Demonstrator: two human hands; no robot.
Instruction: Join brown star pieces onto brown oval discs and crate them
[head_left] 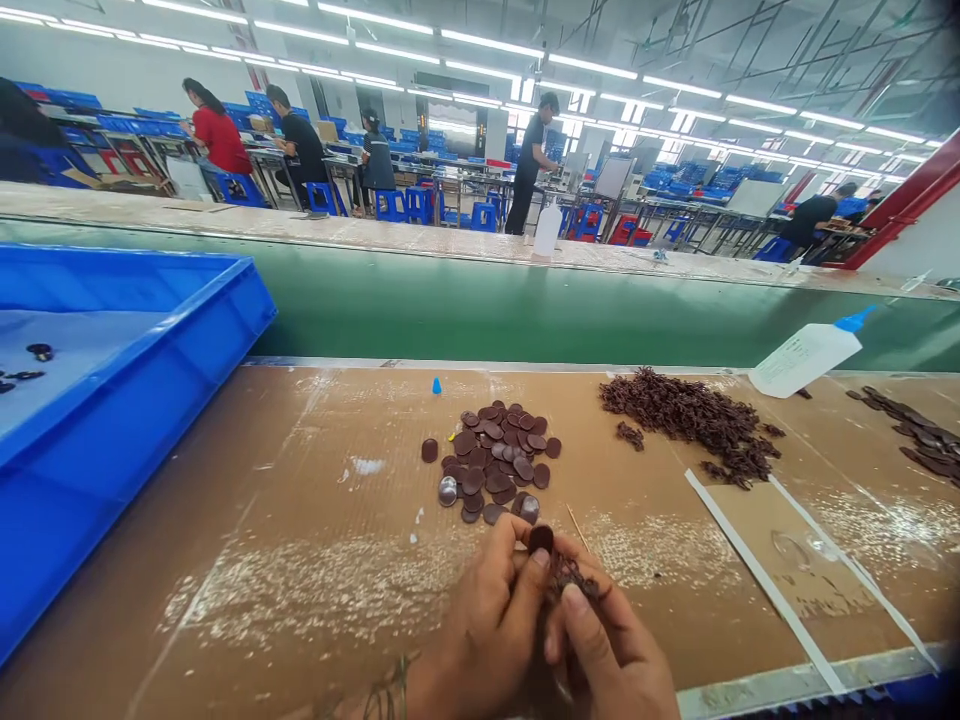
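Brown disc (541, 539) betw. both hands' fingers (525, 585)

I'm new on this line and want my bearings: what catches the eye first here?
Both hands, left hand and right hand, meet at the near edge, pinching a dark round disc. Just beyond lies a pile of discs on the brown table; a blue tray fills the left.

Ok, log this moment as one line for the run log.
left hand: pinching brown disc | right hand: holding dark cut-out piece | disc pile ahead on cardboard | blue tray left
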